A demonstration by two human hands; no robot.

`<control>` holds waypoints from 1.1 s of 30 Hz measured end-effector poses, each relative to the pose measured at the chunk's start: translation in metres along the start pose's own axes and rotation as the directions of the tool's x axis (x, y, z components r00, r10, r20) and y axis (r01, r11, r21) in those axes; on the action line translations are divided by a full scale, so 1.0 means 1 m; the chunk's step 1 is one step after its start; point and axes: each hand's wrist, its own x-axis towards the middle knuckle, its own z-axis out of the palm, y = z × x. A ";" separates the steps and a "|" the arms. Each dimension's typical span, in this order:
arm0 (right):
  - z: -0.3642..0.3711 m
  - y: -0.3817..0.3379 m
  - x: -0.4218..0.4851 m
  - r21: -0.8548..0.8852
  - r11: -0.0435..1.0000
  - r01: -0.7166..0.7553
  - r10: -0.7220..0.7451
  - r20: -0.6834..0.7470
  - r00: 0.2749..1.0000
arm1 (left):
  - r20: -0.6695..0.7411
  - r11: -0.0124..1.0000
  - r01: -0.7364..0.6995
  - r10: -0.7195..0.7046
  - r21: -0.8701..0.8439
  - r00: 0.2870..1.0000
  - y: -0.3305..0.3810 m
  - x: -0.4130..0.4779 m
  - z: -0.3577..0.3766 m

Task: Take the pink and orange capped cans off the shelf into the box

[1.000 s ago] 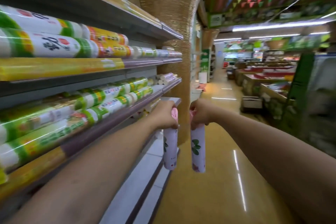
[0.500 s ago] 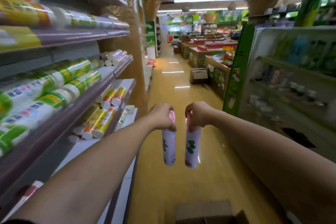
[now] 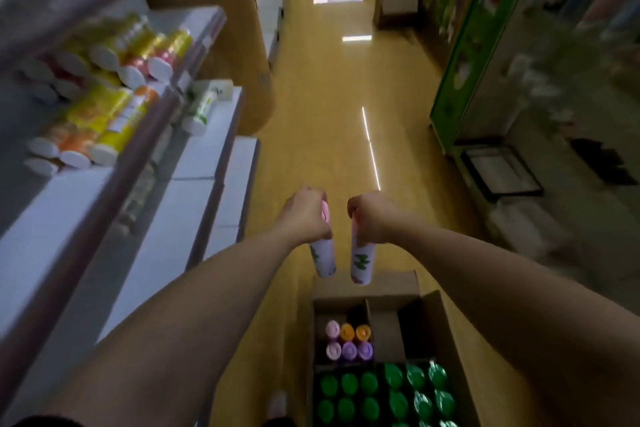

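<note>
My left hand [image 3: 306,217] grips the pink top of a white spray can with a leaf print [image 3: 322,259], which hangs downward. My right hand [image 3: 372,217] grips a matching white can [image 3: 361,263] the same way. Both cans hang side by side, a little apart, above the far flap of an open cardboard box [image 3: 446,340] on the floor. Inside the box stand cans with pink, orange and purple caps [image 3: 348,341] and several with green caps [image 3: 381,392].
A shelf unit [image 3: 194,163] runs along the left, with yellow and orange cans [image 3: 104,121] lying on their sides. A green display stand [image 3: 474,45] and blurred shelves are on the right. The yellow aisle floor [image 3: 329,97] stretches ahead, a brown pillar [image 3: 242,45] at its left.
The view has tilted down from the aisle to the floor, bringing the open box of cans into sight. Both hands still hold their cans, now over the box's far edge.
</note>
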 end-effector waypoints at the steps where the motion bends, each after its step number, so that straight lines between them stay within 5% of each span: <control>1: 0.023 0.009 0.009 0.020 1.000 -0.017 0.016 0.028 0.999 | 0.028 1.000 0.014 -0.015 0.010 0.999 -0.008 0.008 0.024; 7: 0.173 0.074 0.070 0.155 0.975 -0.160 0.141 0.127 0.982 | 0.192 0.995 0.094 -0.088 -0.018 0.977 -0.075 0.075 0.181; 18: 0.427 0.154 0.141 0.318 0.890 -0.327 0.264 0.225 0.938 | 0.271 0.945 0.246 -0.183 -0.217 0.945 -0.176 0.117 0.439; 33: 0.551 0.189 0.172 0.231 0.890 -0.393 0.303 0.345 0.888 | 0.457 0.916 0.294 -0.146 -0.273 0.878 -0.212 0.140 0.562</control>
